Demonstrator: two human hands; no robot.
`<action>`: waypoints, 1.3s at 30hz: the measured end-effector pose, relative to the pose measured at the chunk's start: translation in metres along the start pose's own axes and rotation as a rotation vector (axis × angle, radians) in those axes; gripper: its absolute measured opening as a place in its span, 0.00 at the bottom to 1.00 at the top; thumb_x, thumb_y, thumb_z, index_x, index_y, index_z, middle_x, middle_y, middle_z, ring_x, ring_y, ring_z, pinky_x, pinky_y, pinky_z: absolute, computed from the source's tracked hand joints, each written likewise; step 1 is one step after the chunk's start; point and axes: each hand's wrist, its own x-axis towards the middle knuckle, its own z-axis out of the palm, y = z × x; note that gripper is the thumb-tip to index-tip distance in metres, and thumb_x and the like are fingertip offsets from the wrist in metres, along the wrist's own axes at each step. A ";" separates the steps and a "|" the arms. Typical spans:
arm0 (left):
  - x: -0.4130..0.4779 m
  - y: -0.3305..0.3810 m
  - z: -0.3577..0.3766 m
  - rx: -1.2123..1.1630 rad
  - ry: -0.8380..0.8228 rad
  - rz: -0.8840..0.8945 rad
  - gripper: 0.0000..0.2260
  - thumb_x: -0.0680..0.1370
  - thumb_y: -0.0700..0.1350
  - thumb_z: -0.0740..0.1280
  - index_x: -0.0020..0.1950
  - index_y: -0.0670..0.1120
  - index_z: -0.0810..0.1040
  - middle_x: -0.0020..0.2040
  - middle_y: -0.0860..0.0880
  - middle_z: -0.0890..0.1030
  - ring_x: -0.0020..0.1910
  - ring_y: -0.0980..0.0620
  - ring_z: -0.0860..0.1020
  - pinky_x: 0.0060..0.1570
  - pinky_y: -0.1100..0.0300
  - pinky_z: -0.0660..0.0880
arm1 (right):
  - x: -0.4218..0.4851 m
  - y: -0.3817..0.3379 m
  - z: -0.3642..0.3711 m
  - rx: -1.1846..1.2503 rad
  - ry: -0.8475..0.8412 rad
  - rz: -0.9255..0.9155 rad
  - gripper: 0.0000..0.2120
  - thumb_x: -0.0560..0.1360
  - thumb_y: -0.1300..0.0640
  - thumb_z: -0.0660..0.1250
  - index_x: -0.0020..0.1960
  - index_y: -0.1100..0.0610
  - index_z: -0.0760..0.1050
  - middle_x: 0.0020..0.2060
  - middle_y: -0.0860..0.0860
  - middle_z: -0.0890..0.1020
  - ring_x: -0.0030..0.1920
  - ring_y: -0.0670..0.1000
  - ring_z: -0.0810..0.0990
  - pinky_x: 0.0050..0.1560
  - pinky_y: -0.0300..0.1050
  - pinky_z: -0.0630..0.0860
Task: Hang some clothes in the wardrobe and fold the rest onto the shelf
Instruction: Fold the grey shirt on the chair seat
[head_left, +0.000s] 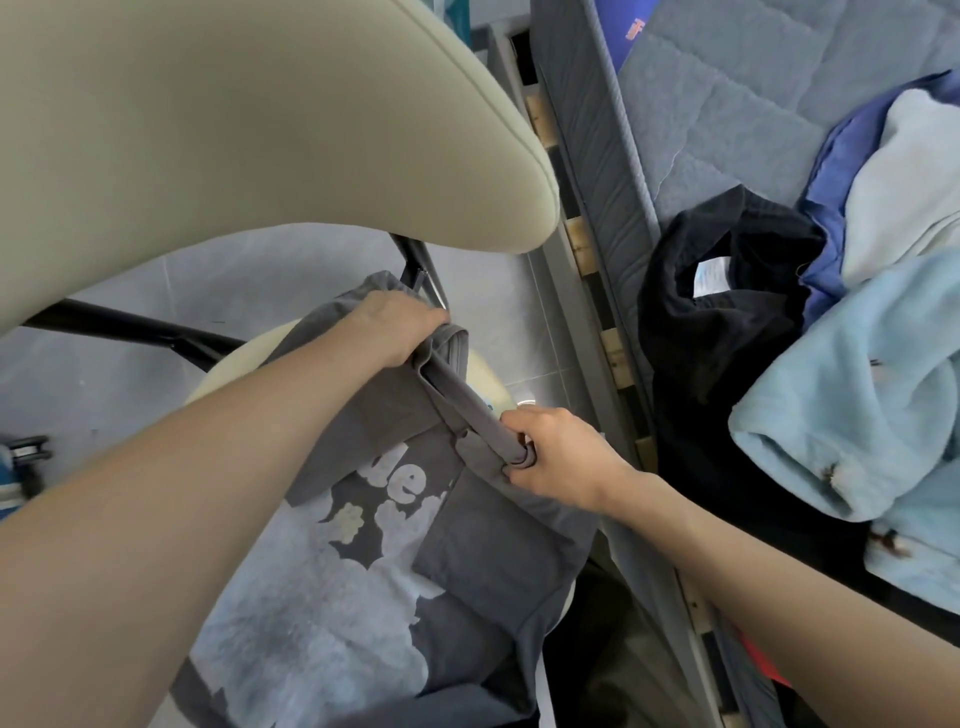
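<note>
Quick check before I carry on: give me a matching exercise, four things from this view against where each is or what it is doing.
1 grey printed T-shirt
2 black garment
3 light blue fleece
4 left hand

A grips the shirt's far folded end
B on the bed, right of the black one
C spread over the stool
D at the mattress edge

Pairs: 1-C, 2-D, 3-B, 4-A

One head-worn camera looks steeply down, close over the chair seat (483, 374) beside the bed (727, 104).
</note>
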 end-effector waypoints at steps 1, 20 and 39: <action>0.000 0.000 -0.003 0.012 -0.037 -0.009 0.28 0.79 0.36 0.62 0.76 0.50 0.58 0.61 0.43 0.76 0.54 0.43 0.75 0.45 0.54 0.69 | 0.000 0.001 0.000 0.015 -0.017 0.027 0.12 0.69 0.55 0.73 0.43 0.54 0.69 0.38 0.46 0.74 0.39 0.51 0.73 0.39 0.50 0.74; -0.077 -0.013 0.044 0.139 0.476 0.083 0.12 0.71 0.45 0.69 0.54 0.46 0.82 0.68 0.50 0.70 0.68 0.47 0.64 0.70 0.50 0.58 | -0.024 -0.009 -0.032 -0.221 0.016 0.326 0.09 0.70 0.58 0.67 0.45 0.54 0.67 0.45 0.57 0.79 0.46 0.63 0.78 0.40 0.47 0.70; -0.342 0.055 0.012 -0.704 0.753 -0.579 0.09 0.71 0.47 0.74 0.46 0.49 0.76 0.44 0.48 0.81 0.47 0.43 0.78 0.39 0.52 0.73 | -0.146 -0.116 -0.137 -0.330 0.417 -0.129 0.05 0.73 0.59 0.69 0.48 0.58 0.80 0.38 0.54 0.80 0.46 0.58 0.75 0.48 0.53 0.71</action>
